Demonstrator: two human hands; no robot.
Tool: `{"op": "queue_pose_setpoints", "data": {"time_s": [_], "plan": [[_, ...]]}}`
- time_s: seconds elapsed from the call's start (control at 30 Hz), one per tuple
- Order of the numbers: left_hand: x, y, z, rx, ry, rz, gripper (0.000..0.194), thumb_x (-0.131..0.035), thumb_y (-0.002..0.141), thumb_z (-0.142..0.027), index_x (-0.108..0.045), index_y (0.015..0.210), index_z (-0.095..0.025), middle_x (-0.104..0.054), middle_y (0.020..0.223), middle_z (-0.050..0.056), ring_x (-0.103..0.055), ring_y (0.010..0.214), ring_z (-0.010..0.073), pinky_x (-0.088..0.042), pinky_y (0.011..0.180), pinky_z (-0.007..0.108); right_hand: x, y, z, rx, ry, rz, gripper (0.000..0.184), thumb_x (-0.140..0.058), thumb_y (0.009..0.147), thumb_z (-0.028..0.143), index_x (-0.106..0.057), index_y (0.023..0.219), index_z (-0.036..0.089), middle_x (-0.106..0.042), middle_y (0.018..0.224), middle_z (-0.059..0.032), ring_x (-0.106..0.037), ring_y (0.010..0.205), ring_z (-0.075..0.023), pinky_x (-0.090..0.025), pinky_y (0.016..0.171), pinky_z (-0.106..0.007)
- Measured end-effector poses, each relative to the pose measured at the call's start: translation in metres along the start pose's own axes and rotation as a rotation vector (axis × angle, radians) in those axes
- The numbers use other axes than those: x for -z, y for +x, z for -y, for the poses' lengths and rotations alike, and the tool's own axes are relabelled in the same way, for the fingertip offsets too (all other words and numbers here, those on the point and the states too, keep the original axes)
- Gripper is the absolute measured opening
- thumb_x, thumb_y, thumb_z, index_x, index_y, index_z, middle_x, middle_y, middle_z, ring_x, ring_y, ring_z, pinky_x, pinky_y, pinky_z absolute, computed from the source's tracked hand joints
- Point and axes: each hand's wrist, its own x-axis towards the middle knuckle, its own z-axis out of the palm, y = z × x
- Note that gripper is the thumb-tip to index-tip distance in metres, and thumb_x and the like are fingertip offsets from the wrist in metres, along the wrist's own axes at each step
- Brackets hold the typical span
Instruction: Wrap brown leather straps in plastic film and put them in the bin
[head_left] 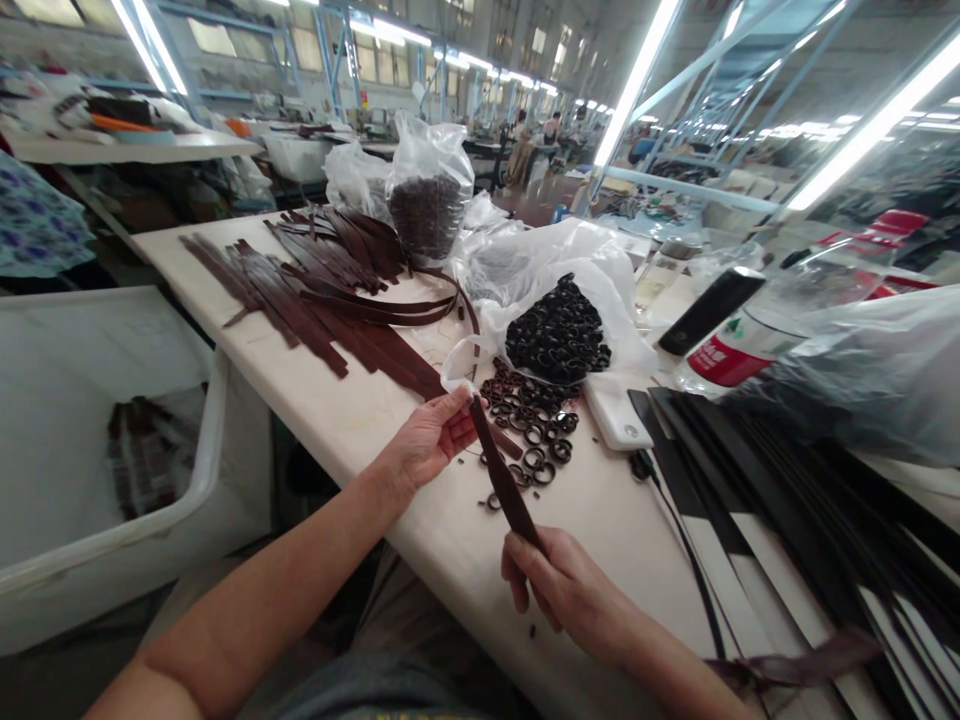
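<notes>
A dark brown leather strap [504,482] stretches between my two hands over the table's front edge. My left hand [435,437] pinches its far end with thumb and fingers. Lower down, my right hand [559,585] grips the strap, with thumb on top and fingers curled beneath. Just beyond the strap lie loose small dark ring-shaped loops [534,430]. They spread out from a white plastic bag [619,290] full of black loops [559,330]. More brown straps [360,335] lie in a pile past my left hand.
A white bin [214,440] with brown pieces stands left of the table [315,420]. Black and white strips [757,500] cover the right side. A white power bank [616,412] with a cable, a bottle [739,350] and a clear bag of brown pieces [427,205] stand around.
</notes>
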Motion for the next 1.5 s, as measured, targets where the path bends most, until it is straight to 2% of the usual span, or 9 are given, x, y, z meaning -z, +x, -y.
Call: {"op": "queue_pose_setpoints", "data": {"time_s": [0.33, 0.5, 0.63, 0.8, 0.97, 1.13, 1.3, 1.4, 1.5], "plan": [[-0.013, -0.018, 0.045, 0.082, 0.263, 0.219, 0.033, -0.084, 0.067, -0.036, -0.073, 0.081, -0.008, -0.074, 0.079, 0.01, -0.067, 0.071, 0.0154, -0.052, 0.072, 0.025, 0.014, 0.014, 0.019, 0.108, 0.382, 0.1, 0.051, -0.043, 0.091, 0.062, -0.056, 0.078, 0.015, -0.056, 0.054, 0.0024, -0.034, 0.034, -0.004, -0.024, 0.037, -0.018], [-0.011, -0.006, 0.017, -0.051, 0.206, 0.125, 0.032, -0.084, 0.066, -0.037, -0.072, 0.079, -0.01, -0.073, 0.079, 0.008, -0.067, 0.072, 0.0157, -0.053, 0.074, 0.027, 0.022, 0.003, 0.0, 0.146, 0.051, -0.02, 0.049, -0.052, 0.089, 0.059, -0.059, 0.108, 0.015, -0.069, 0.093, -0.0082, -0.066, 0.068, -0.0151, -0.05, 0.062, -0.027], [-0.007, -0.014, 0.016, -0.093, 0.29, 0.126, 0.031, -0.083, 0.066, -0.038, -0.074, 0.079, -0.01, -0.073, 0.08, 0.009, -0.066, 0.073, 0.0167, -0.051, 0.075, 0.028, 0.022, -0.005, -0.017, 0.091, 0.014, -0.075, 0.052, -0.04, 0.092, 0.063, -0.058, 0.092, 0.014, -0.066, 0.07, -0.0048, -0.062, 0.058, -0.0153, -0.049, 0.056, -0.027], [-0.011, -0.041, 0.048, -0.052, 0.448, 0.337, 0.025, -0.078, 0.072, -0.036, -0.072, 0.067, -0.012, -0.062, 0.058, 0.002, -0.053, 0.053, 0.0108, -0.04, 0.056, 0.024, 0.021, 0.003, 0.011, 0.203, 0.015, -0.111, 0.054, -0.04, 0.092, 0.065, -0.057, 0.087, 0.014, -0.062, 0.063, -0.0016, -0.057, 0.049, -0.0119, -0.044, 0.049, -0.023], [-0.012, -0.034, 0.008, -0.161, 0.076, 0.215, 0.043, -0.083, 0.064, -0.047, -0.074, 0.09, -0.013, -0.072, 0.09, 0.008, -0.065, 0.078, 0.0167, -0.05, 0.073, 0.027, 0.012, 0.006, 0.028, 0.181, -0.058, -0.013, 0.051, -0.04, 0.092, 0.062, -0.058, 0.088, 0.014, -0.06, 0.06, 0.0003, -0.054, 0.046, -0.01, -0.038, 0.045, -0.02], [-0.001, -0.052, 0.0, -0.252, 0.165, 0.18, 0.033, -0.084, 0.066, -0.037, -0.076, 0.082, -0.01, -0.07, 0.07, 0.005, -0.06, 0.064, 0.0119, -0.048, 0.065, 0.022, -0.002, 0.019, 0.05, 0.232, -0.017, 0.034, 0.046, -0.04, 0.092, 0.056, -0.057, 0.086, 0.014, -0.061, 0.058, 0.0, -0.053, 0.043, -0.0094, -0.036, 0.043, -0.019], [0.029, -0.093, -0.013, -0.333, 0.181, 0.192, 0.044, -0.083, 0.064, -0.044, -0.076, 0.094, -0.012, -0.071, 0.071, 0.005, -0.059, 0.057, 0.012, -0.046, 0.056, 0.022, -0.035, 0.024, 0.086, 0.259, -0.091, 0.191, 0.049, -0.04, 0.092, 0.059, -0.059, 0.086, 0.014, -0.06, 0.058, 0.0003, -0.053, 0.043, -0.0089, -0.037, 0.044, -0.018], [0.053, -0.116, -0.051, -0.443, -0.011, 0.051, 0.049, -0.083, 0.062, -0.05, -0.076, 0.096, -0.015, -0.075, 0.094, 0.01, -0.067, 0.076, 0.0183, -0.053, 0.071, 0.027, -0.065, 0.024, 0.09, 0.226, -0.115, 0.356, 0.054, -0.038, 0.092, 0.064, -0.06, 0.089, 0.014, -0.061, 0.06, 0.0, -0.053, 0.044, -0.0087, -0.038, 0.045, -0.019], [0.078, -0.142, -0.069, -0.488, -0.037, -0.071, 0.036, -0.086, 0.06, -0.041, -0.077, 0.083, -0.014, -0.076, 0.088, 0.01, -0.067, 0.074, 0.0183, -0.053, 0.071, 0.027, -0.095, 0.033, 0.089, 0.2, -0.107, 0.439, 0.06, -0.037, 0.089, 0.071, -0.058, 0.09, 0.015, -0.06, 0.06, 0.0001, -0.053, 0.043, -0.0091, -0.038, 0.044, -0.019]]}}
